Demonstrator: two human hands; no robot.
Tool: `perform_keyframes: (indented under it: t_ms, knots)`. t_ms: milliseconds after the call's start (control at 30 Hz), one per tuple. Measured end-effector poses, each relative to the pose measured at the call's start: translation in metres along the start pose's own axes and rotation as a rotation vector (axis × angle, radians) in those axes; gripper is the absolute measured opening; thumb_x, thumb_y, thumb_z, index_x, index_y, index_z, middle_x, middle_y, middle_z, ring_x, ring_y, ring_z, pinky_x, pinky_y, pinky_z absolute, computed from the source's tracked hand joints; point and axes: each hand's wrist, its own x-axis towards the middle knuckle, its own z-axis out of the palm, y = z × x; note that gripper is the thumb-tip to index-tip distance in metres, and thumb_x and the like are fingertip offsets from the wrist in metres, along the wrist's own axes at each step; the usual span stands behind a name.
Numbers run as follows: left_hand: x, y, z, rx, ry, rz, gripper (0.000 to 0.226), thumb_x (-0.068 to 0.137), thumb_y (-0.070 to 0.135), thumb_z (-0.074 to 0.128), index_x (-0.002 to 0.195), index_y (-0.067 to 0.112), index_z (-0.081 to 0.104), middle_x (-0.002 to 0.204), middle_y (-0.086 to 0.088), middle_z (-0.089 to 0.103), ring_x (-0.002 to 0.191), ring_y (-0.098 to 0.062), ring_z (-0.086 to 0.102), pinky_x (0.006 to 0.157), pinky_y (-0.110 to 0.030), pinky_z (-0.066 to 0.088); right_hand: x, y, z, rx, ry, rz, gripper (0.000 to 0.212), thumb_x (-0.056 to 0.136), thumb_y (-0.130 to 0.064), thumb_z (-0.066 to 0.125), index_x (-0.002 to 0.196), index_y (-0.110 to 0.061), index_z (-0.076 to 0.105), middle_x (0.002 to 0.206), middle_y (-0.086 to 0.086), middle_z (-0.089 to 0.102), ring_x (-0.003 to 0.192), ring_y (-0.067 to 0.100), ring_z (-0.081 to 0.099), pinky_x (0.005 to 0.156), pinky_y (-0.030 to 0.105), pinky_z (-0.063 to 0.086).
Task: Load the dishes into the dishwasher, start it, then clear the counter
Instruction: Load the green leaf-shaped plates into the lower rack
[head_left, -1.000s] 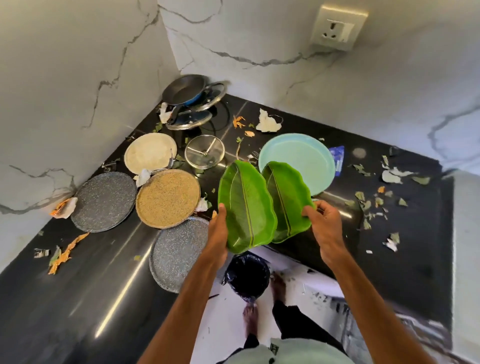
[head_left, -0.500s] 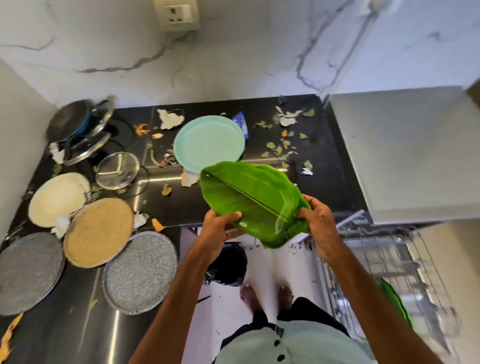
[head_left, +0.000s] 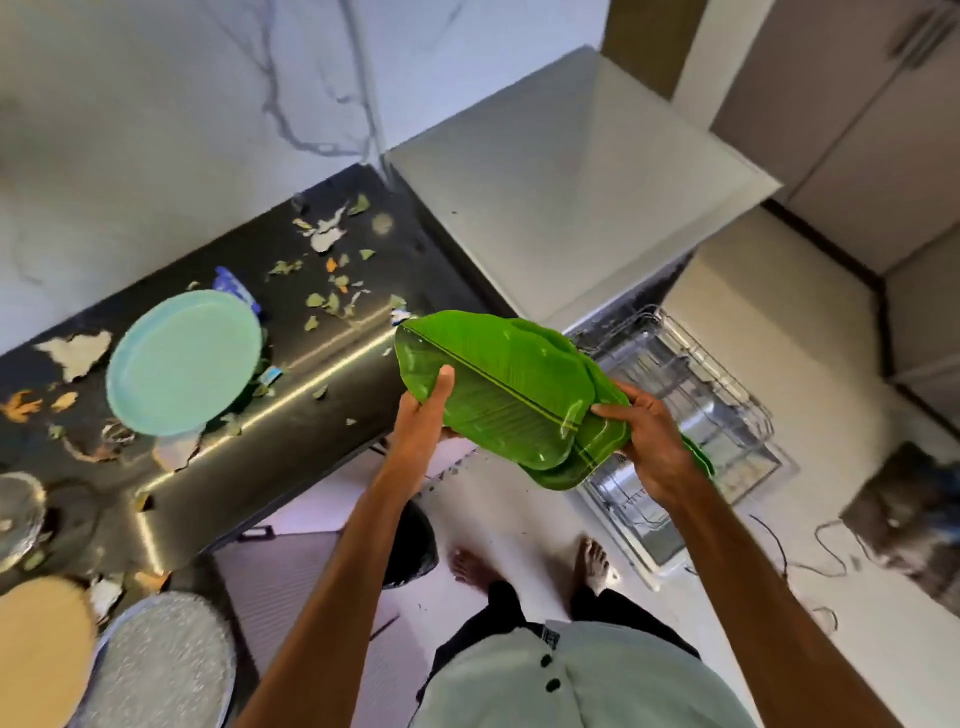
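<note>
L grip, R grip clamped on stacked leaf plates; loading step. Next: slot into rack just past R grip.

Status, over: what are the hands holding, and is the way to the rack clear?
Two stacked green leaf plates gripped by left hand and right hand. Plates near dishwasher rack, not yet in. No obstruction seen.

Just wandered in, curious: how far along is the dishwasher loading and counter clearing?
Early. Done: the dishwasher rack is pulled out, something green apparently in it already. In hand: the left hand and right hand grip stacked green leaf plates near it. Left: the teal plate, silver plate and scraps wait on the counter.
</note>
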Motion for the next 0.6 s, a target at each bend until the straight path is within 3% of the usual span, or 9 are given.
perform_keyframes:
  t_ms: [100, 200, 300, 400, 500, 600]
  knots:
    - [0.007, -0.001, 0.028, 0.147, -0.033, 0.125, 0.032, 0.092, 0.010, 0.070, 0.123, 0.004, 0.063, 0.104, -0.007, 0.074, 0.093, -0.018, 0.072, 0.067, -0.025, 0.058, -0.004, -0.004, -0.047, 0.066, 0.024, -0.007, 0.040, 0.085, 0.009, 0.062, 0.117, -0.014, 0.069, 0.097, 0.006, 0.078, 0.078, 0.022, 0.074, 0.065, 0.030, 0.062]
    - [0.010, -0.002, 0.057, 0.306, -0.072, 0.156, 0.029, 0.082, 0.005, 0.079, 0.108, 0.012, 0.067, 0.087, 0.001, 0.073, 0.077, -0.012, 0.071, 0.059, -0.029, 0.058, -0.005, -0.007, -0.084, 0.074, 0.053, -0.022, 0.037, 0.086, 0.005, 0.064, 0.110, -0.022, 0.071, 0.098, 0.003, 0.078, 0.080, 0.021, 0.074, 0.069, 0.032, 0.062]
    - [0.008, -0.006, 0.088, 0.397, -0.124, 0.119, 0.019, 0.080, 0.010, 0.083, 0.094, 0.016, 0.071, 0.080, 0.002, 0.075, 0.075, -0.012, 0.073, 0.057, -0.033, 0.060, -0.003, -0.009, -0.115, 0.006, 0.093, -0.045, 0.031, 0.089, -0.003, 0.066, 0.116, -0.018, 0.072, 0.096, 0.002, 0.077, 0.083, 0.021, 0.071, 0.069, 0.034, 0.054]
    - [0.008, -0.010, 0.117, 0.417, -0.145, 0.057, 0.012, 0.085, 0.022, 0.079, 0.093, 0.016, 0.072, 0.078, 0.004, 0.074, 0.069, -0.006, 0.072, 0.052, -0.025, 0.056, 0.000, -0.010, -0.148, -0.029, 0.124, -0.072, 0.032, 0.091, -0.004, 0.065, 0.121, -0.012, 0.070, 0.096, 0.002, 0.075, 0.088, 0.022, 0.068, 0.077, 0.036, 0.052]
    - [0.011, -0.011, 0.147, 0.488, -0.213, 0.014, 0.011, 0.092, 0.034, 0.071, 0.092, 0.023, 0.070, 0.075, 0.008, 0.073, 0.065, -0.005, 0.072, 0.051, -0.025, 0.056, 0.000, -0.016, -0.180, -0.057, 0.152, -0.087, 0.025, 0.093, -0.006, 0.064, 0.115, -0.016, 0.071, 0.094, -0.001, 0.075, 0.086, 0.018, 0.068, 0.071, 0.031, 0.050]
    - [0.017, -0.015, 0.175, 0.579, -0.258, 0.043, 0.018, 0.093, 0.036, 0.068, 0.090, 0.018, 0.070, 0.070, 0.002, 0.071, 0.063, -0.015, 0.070, 0.050, -0.027, 0.056, 0.001, -0.018, -0.210, -0.055, 0.201, -0.090, 0.019, 0.093, -0.008, 0.066, 0.104, -0.020, 0.073, 0.088, -0.002, 0.074, 0.080, 0.014, 0.066, 0.070, 0.031, 0.046]
